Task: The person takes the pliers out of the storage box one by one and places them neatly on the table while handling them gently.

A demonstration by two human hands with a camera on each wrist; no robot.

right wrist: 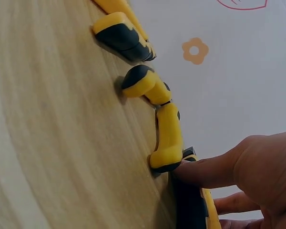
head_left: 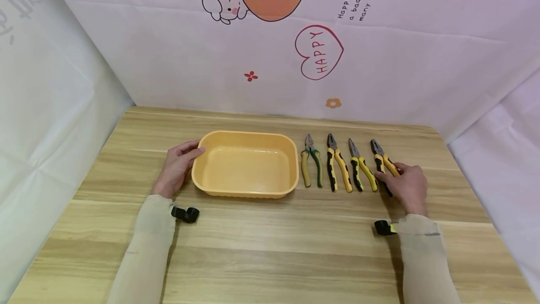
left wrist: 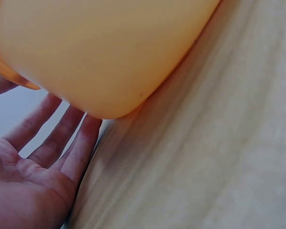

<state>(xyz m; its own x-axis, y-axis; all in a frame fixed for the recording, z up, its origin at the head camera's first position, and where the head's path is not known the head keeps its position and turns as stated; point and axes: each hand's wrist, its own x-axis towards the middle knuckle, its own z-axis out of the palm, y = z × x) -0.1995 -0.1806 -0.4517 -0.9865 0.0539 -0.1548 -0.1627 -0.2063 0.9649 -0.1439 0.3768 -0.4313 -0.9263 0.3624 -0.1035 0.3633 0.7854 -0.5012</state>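
My left hand (head_left: 177, 165) holds the left end of a yellow plastic basin (head_left: 244, 195), its thumb over the rim. In the left wrist view its fingers (left wrist: 78, 148) touch the outer wall of the basin (left wrist: 105, 52). At the far right my right hand (head_left: 407, 184) grips the handles of black-and-yellow combination pliers (head_left: 377, 148), which lie on the table. The right wrist view shows the thumb (right wrist: 207, 171) on the black side of the handle (right wrist: 190, 205). Left of these lie long-nose pliers (head_left: 353, 148), more black-and-yellow combination pliers (head_left: 332, 143) and green-handled combination pliers (head_left: 309, 143).
The wooden table (head_left: 270, 247) stretches in front of the basin and pliers. A white printed cloth (head_left: 190, 60) hangs behind the table's back edge, with more white cloth (head_left: 55, 83) at the sides. Small black cameras sit at both wrists.
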